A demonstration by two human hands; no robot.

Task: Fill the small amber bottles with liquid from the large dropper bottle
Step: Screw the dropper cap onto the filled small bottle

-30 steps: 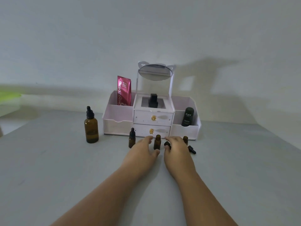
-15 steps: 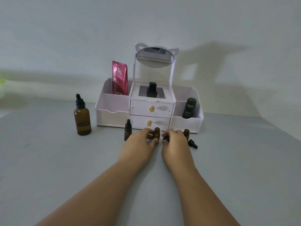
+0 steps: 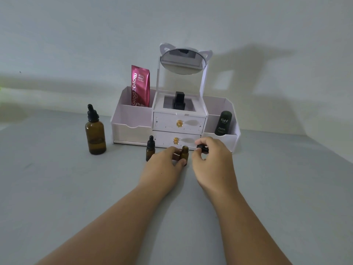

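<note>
**A:** What's different from a second ago?

**B:** The right hand. It was low in front of the white plastic organiser with drawers, with its fingers down by the small black dropper cap. Now it is raised, and thumb and forefinger pinch that cap just right of the open mouth of the small uncapped amber glass bottle. The left hand hasn't let go. Its fingers and thumb curl round that bottle, which stands upright on the grey tabletop just before the organiser's lower drawer.

**A:** And what does that mean for the filling?

**B:** I'd judge this bottle is ready to take liquid, but nothing has been drawn yet. The large amber dropper bottle with the black bulb stands capped and untouched off the organiser's front left corner. A second small amber bottle, capped, stands against the organiser's front, left of the lower drawer's knob.

**A:** Anything you can't make out?

**B:** The right hand covers the spot before the organiser's right bin. A third small bottle and a loose cap showed there a second ago, and I can't see them now. The fingers hide whether a pipette hangs under the pinched cap. I can't read any level in the held bottle. The large one seems partly full, though the light is dim.
</note>
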